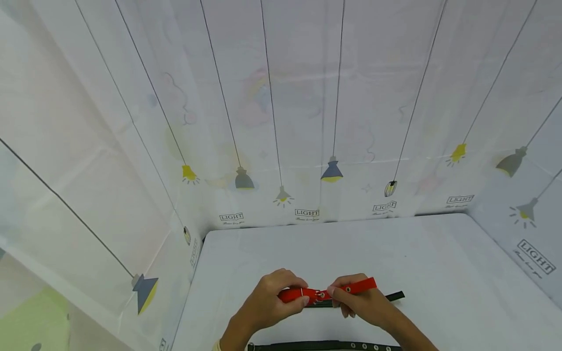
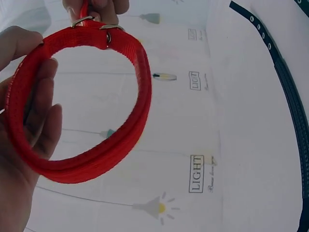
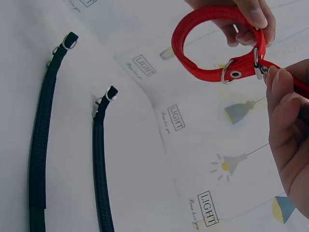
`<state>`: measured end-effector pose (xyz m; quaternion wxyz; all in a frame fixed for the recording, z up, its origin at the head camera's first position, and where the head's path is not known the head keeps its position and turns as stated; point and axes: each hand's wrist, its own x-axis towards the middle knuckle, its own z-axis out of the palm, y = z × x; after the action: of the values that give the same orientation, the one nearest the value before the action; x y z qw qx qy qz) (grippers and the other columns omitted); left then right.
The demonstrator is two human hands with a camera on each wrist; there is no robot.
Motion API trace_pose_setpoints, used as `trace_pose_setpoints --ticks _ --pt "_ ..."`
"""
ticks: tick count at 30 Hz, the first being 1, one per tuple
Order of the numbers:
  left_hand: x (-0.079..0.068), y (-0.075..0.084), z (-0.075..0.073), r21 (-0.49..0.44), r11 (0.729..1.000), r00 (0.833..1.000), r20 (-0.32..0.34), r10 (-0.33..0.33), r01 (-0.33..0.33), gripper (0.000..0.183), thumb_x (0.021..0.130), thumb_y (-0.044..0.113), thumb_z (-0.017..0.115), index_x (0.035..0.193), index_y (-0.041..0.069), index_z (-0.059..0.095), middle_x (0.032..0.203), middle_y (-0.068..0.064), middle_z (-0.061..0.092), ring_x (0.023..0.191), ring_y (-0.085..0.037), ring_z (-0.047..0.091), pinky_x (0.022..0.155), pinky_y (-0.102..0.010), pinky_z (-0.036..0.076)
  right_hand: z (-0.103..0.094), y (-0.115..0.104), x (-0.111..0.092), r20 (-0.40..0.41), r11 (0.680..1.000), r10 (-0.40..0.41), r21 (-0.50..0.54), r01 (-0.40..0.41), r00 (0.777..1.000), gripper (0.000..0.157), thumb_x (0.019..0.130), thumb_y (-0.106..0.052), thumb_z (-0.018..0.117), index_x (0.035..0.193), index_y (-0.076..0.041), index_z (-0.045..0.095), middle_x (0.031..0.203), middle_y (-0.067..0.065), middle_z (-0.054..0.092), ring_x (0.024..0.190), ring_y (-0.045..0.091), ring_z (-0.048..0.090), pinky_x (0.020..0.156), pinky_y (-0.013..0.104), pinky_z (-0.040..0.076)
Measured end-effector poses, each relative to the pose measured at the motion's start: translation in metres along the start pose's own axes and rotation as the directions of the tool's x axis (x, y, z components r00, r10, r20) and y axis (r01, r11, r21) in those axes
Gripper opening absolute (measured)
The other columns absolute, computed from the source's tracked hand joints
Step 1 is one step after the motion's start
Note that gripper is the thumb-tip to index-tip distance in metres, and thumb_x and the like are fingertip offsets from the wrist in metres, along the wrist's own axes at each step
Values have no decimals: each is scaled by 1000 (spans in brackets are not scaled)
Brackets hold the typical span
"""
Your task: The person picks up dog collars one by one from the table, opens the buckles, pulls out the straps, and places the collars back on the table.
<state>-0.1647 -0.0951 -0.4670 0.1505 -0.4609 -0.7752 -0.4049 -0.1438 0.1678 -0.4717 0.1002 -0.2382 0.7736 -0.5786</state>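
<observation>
A red collar [image 2: 140, 87] is bent into a ring and held up in front of me by both hands. My left hand [image 1: 270, 302] grips the band near its buckle, thumb and fingers on either side. With thumb and fingertips, my right hand [image 1: 362, 301] pinches the strap's tail, whose end [image 1: 366, 284] sticks out past the hand, showing an eyelet. In the right wrist view, the metal buckle [image 3: 257, 60] sits between the two hands, the strap running through it. A metal D-ring [image 3: 225, 72] and an eyelet [image 3: 235, 75] lie beside the buckle.
Two dark collars lie stretched out on the white tabletop [image 1: 439, 253]: a nearer one [image 1: 307, 345] at the front and another [image 1: 396, 296] behind the hands. Both have metal rings at one end. A white sheet [image 1: 298, 97] printed with lamps hangs around the table's back and sides.
</observation>
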Motion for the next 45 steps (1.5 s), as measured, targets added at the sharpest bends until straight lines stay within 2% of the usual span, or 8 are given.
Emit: trace_pose_setpoints --ticks 6,9,13,16,20,25,35,45 --pt "-4 -5 2 63 991 989 83 -125 120 16 94 23 68 110 20 69 95 8 68 83 -1 56 69 -10 49 5 2 1 -50 996 88 29 -87 995 26 102 -17 55 94 2 71 69 10 67 49 8 57 47 25 52" --pt "-5 -7 4 103 985 982 118 -149 138 19 94 20 65 112 22 67 102 10 66 92 -2 56 75 -12 50 9 4 1 -90 990 137 33 -135 986 26 101 -19 58 92 2 71 70 15 67 50 8 57 48 25 52" --pt "-4 -4 7 148 984 984 134 -118 98 20 94 20 64 113 22 68 109 11 62 98 -4 53 78 -11 48 14 4 3 -117 985 173 41 -170 978 25 100 -21 60 90 -1 72 71 17 67 50 8 57 49 24 52" --pt "-1 -3 12 192 981 990 124 -64 40 15 97 28 64 109 23 71 105 12 62 94 -3 51 75 -8 44 17 3 4 -111 984 178 47 -174 978 26 100 -21 60 89 -1 71 72 18 66 51 8 56 48 23 51" --pt "2 -4 18 226 974 995 91 -32 11 13 94 32 70 100 22 75 95 12 64 86 -2 50 72 -6 40 18 2 4 -101 985 167 51 -163 981 27 100 -20 60 91 4 70 73 21 67 51 7 56 47 23 50" --pt "2 -10 22 284 959 996 79 -32 9 5 90 27 75 90 22 76 88 11 63 78 -2 46 68 -6 35 19 3 4 -114 990 139 28 -136 984 26 100 -19 59 93 3 71 72 18 67 50 7 56 47 23 50" --pt "7 -12 27 393 919 993 114 -22 -25 4 85 26 79 82 25 77 79 15 61 71 0 47 66 -10 35 22 4 5 -126 991 130 -3 -132 983 28 101 -21 59 90 2 71 69 2 65 51 6 56 46 23 49" --pt "10 -9 27 418 908 992 122 -16 -37 6 83 23 77 79 23 72 78 14 61 70 0 44 64 -9 34 24 4 5 -132 997 72 -14 -75 989 25 101 -17 58 91 2 71 72 18 65 51 6 56 47 23 50"
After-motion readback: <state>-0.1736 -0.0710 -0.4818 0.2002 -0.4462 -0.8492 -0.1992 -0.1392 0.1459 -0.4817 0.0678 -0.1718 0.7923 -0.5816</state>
